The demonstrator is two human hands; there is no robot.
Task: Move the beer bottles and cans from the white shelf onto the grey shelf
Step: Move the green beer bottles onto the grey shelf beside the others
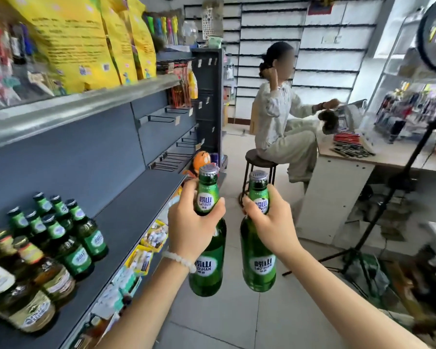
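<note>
My left hand [190, 224] grips the neck of a green beer bottle [208, 268] with a white and blue label. My right hand [269, 222] grips the neck of a second green beer bottle [258, 267] of the same kind. Both bottles hang upright in the aisle, side by side, to the right of the grey shelf [134, 212]. On that shelf's left part stand several green bottles [61, 230] and, nearer to me, several amber bottles with pale labels [23, 280]. The shelf's right part is bare.
Yellow bags [86, 39] fill the upper shelf. Packaged goods [146, 250] lie on the shelf below. A person [282, 114] sits on a stool [259, 172] at a counter [337, 187] ahead. A black tripod [378, 222] stands at the right.
</note>
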